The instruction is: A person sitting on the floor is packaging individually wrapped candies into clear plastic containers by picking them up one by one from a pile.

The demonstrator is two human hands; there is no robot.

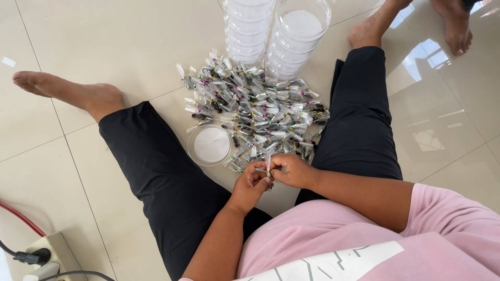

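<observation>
Clear small packet (pixel 268 162), seemingly dark-filled, pinched by both hands' fingers (pixel 264 176).

We see a cream tiled floor (pixel 130 41). Taking the white power strip (pixel 49 255) at the lower left as landmark: a red cable (pixel 21 218) curves just above it, a black plug (pixel 31 256) sits in it, and another person's bare feet (pixel 458 26) stand far off at the upper right.
</observation>
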